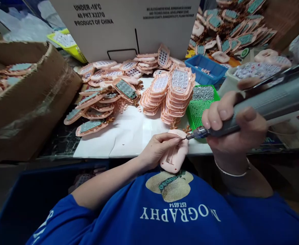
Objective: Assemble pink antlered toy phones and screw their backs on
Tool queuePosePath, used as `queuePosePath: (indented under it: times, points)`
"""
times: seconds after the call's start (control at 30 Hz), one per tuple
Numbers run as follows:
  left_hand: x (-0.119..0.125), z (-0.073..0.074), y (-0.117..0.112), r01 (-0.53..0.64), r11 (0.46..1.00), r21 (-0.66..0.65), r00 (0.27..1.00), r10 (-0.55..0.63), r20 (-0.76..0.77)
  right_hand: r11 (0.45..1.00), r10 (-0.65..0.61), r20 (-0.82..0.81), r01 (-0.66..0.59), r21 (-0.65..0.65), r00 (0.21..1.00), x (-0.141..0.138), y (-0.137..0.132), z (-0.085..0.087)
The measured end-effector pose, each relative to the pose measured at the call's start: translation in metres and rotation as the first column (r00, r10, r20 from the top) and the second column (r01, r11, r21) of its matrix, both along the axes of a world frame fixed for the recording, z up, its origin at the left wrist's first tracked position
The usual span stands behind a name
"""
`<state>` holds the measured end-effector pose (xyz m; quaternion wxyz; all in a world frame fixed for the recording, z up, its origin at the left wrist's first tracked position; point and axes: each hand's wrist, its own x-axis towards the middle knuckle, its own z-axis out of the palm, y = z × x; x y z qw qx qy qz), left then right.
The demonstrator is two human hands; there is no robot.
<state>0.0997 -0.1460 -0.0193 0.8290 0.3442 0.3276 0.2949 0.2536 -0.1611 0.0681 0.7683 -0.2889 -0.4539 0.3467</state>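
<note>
Head view: left hand (156, 149) holds a pale pink plastic phone-shaped casing (173, 158), thumb and fingers drawn together on its upper part, right by the driver tip. Too small to tell if they also pinch a screw. Casing is at the worktop (65, 141) front edge, about mid-length, back face up, lower end toward the blue printed T-shirt (180, 211).

Right hand (233, 134) wraps its fingers round a grey cylindrical power screwdriver (269, 102), tilted, metal chuck (200, 132) pointing left, bit tip at the casing's upper right. Can't tell if the bit is seated.

White sheet (129, 136) covers the worktop middle. On it, behind the casing: two leaning stacks of pink shells with white keypads (180, 83). Left of those: loose pile of pink shells with green circuit boards (93, 127), reaching the sheet's left edge. More keypad shells heaped behind, against the white printed carton (152, 37).

Right of the stacks: green perforated plastic basket (195, 117), small silver metal screws (203, 92) at its far end. Blue plastic tray (208, 80) just behind it. Brown cardboard box (44, 102) at the worktop's left end, more board-bearing shells inside.
</note>
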Motion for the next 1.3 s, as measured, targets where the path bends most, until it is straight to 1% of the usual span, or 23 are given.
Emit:
queuePosePath:
  times: [0.03, 0.1, 0.2, 0.3, 0.47, 0.6, 0.67, 0.83, 0.97, 1.03, 1.07, 1.13, 1.23, 1.3]
  points:
    - [0.000, -0.002, 0.001, -0.026, 0.997, 0.074, 0.999, 0.029, -0.040, 1.000, 0.004, -0.014, -0.004, 0.008, 1.000, 0.000, 0.000, -0.001]
    - [-0.001, -0.005, 0.003, -0.058, 0.973, 0.223, 0.990, 0.085, -0.114, 1.000, 0.008, -0.013, -0.008, 0.019, 1.000, 0.000, -0.001, -0.002]
    - [-0.003, -0.008, 0.003, -0.010, 0.918, 0.396, 0.976, 0.094, -0.195, 0.999, 0.010, -0.044, -0.009, 0.039, 0.999, 0.002, -0.003, -0.003]
    - [-0.003, -0.006, 0.002, 0.029, 0.855, 0.518, 0.975, 0.091, -0.205, 0.997, 0.039, -0.067, -0.034, 0.074, 0.997, 0.002, -0.004, -0.006]
    - [-0.004, -0.001, 0.002, 0.040, 0.788, 0.614, 0.976, 0.100, -0.193, 0.995, 0.061, -0.059, -0.056, 0.081, 0.996, 0.001, -0.006, -0.012]
    - [-0.004, 0.000, 0.003, 0.067, 0.719, 0.692, 0.977, 0.095, -0.193, 0.994, 0.076, -0.051, -0.072, 0.077, 0.996, 0.002, -0.006, -0.012]
    - [-0.004, 0.001, 0.003, 0.068, 0.693, 0.718, 0.977, 0.101, -0.190, 0.995, 0.078, -0.054, -0.074, 0.072, 0.996, 0.002, -0.006, -0.012]
    - [-0.005, 0.002, 0.002, 0.111, 0.657, 0.746, 0.972, 0.085, -0.219, 0.996, 0.063, -0.071, -0.058, 0.067, 0.995, 0.003, -0.007, -0.012]
    - [-0.006, 0.003, 0.002, 0.129, 0.632, 0.765, 0.972, 0.072, -0.223, 0.997, 0.061, -0.040, -0.059, 0.054, 0.997, 0.004, -0.006, -0.013]
    - [-0.006, 0.003, 0.002, 0.130, 0.646, 0.752, 0.970, 0.073, -0.230, 0.997, 0.061, -0.023, -0.060, 0.047, 0.998, 0.004, -0.006, -0.012]
    - [-0.007, 0.004, 0.002, 0.126, 0.667, 0.734, 0.972, 0.067, -0.227, 0.998, 0.054, -0.024, -0.053, 0.036, 0.998, 0.004, -0.007, -0.011]
    - [-0.008, 0.004, 0.002, 0.127, 0.733, 0.668, 0.979, 0.015, -0.202, 1.000, 0.023, -0.032, -0.023, 0.003, 0.999, 0.003, -0.008, -0.006]
    - [-0.010, 0.002, 0.000, 0.150, 0.845, 0.513, 0.986, -0.093, -0.135, 0.997, -0.056, 0.007, 0.056, -0.045, 0.998, 0.002, -0.009, 0.004]
    - [-0.011, 0.000, -0.001, 0.142, 0.889, 0.435, 0.989, -0.105, -0.107, 0.994, -0.090, 0.071, 0.095, -0.062, 0.993, 0.000, -0.008, 0.009]
